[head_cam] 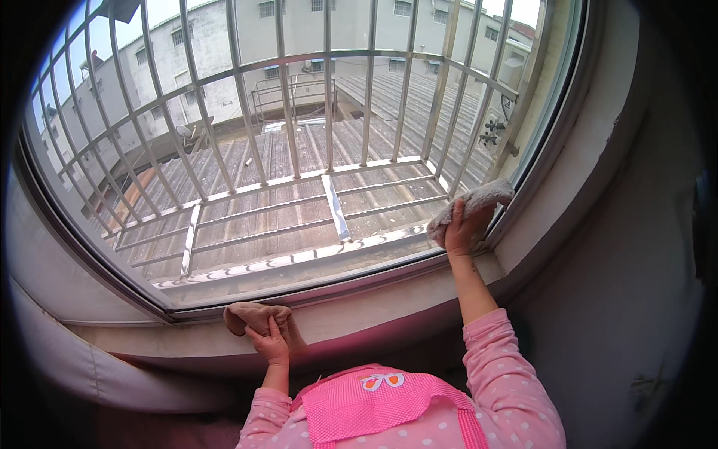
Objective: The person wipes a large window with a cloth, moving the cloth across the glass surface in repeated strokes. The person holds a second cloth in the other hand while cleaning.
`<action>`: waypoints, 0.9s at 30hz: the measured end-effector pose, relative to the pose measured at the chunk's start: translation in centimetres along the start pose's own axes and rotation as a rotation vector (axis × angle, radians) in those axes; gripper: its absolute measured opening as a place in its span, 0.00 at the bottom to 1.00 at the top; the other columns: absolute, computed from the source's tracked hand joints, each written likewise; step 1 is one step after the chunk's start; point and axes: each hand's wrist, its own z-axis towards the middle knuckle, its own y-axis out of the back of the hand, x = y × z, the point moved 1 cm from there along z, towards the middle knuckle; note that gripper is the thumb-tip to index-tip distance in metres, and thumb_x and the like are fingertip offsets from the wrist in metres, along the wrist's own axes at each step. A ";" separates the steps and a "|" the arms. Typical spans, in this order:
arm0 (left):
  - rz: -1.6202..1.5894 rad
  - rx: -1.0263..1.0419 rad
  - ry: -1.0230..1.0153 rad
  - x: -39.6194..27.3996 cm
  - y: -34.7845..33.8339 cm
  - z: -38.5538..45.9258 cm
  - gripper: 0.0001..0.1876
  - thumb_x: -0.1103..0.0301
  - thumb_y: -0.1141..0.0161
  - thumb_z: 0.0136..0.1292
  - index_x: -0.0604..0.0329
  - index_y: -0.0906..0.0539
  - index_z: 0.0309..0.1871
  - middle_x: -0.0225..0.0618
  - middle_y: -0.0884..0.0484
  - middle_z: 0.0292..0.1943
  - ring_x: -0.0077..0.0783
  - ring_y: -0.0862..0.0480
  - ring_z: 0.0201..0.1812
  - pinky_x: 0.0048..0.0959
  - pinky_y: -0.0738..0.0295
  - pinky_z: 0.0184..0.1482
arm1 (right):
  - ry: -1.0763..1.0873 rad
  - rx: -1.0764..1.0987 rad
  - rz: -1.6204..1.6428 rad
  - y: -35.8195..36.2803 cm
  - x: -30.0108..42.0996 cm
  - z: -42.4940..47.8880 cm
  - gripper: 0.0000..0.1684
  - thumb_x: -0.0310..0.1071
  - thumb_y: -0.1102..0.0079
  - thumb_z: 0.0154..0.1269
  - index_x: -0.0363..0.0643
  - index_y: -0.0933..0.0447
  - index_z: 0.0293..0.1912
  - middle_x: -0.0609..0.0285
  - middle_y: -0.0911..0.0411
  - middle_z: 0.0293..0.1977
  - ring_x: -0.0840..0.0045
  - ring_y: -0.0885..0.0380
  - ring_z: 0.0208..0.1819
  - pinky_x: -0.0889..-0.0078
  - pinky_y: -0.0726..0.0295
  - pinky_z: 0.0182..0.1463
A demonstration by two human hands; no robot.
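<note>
My right hand [464, 225] holds a pale, fluffy cloth [474, 209] at the lower right corner of the window, up against the glass [387, 247] or its frame. Lower and to the left, my left hand [271, 342] grips a bunched brown cloth [263, 320] over the edge of the window sill [359, 324], just below the bottom window frame. Both arms are stretched forward, in pink sleeves with white dots. A pink checked apron [370, 407] covers my chest.
Beyond the glass stands a metal security grille [258, 182], with corrugated roofs [269, 157] and buildings outside. A pale curtain or cloth [73, 353] hangs at the left. The window recess wall [583, 146] rises on the right.
</note>
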 end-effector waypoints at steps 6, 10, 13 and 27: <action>-0.051 0.015 -0.027 0.5 0.0 0.3 0.32 0.55 0.37 0.63 0.69 0.36 0.60 0.53 0.22 0.48 0.42 0.21 0.48 0.35 0.28 0.52 | 0.481 0.337 0.125 -1.3 12.3 -9.8 0.40 0.55 0.42 0.58 0.35 0.36 0.60 0.37 0.44 0.63 0.39 0.49 0.64 0.31 0.59 0.67; -0.052 0.039 -0.006 0.7 0.1 0.5 0.33 0.55 0.37 0.63 0.70 0.36 0.61 0.53 0.22 0.49 0.42 0.22 0.49 0.34 0.29 0.54 | 0.704 0.451 0.086 -1.1 10.4 -7.9 0.35 0.56 0.42 0.54 0.44 0.28 0.56 0.44 0.37 0.61 0.42 0.48 0.63 0.35 0.57 0.68; -0.066 0.044 -0.016 -0.5 0.5 0.4 0.33 0.54 0.37 0.63 0.70 0.36 0.61 0.53 0.22 0.49 0.42 0.22 0.49 0.34 0.29 0.54 | 0.478 0.399 -0.040 -0.1 6.6 -6.0 0.38 0.59 0.40 0.52 0.42 0.28 0.55 0.48 0.31 0.55 0.44 0.42 0.60 0.35 0.50 0.66; 0.019 0.041 0.015 -0.6 -0.2 0.1 0.33 0.53 0.37 0.62 0.67 0.37 0.61 0.53 0.22 0.48 0.44 0.21 0.47 0.36 0.27 0.50 | -0.379 -0.075 0.356 -4.0 -9.3 -4.4 0.38 0.50 0.45 0.68 0.32 0.45 0.64 0.53 0.35 0.58 0.65 0.33 0.58 0.64 0.37 0.63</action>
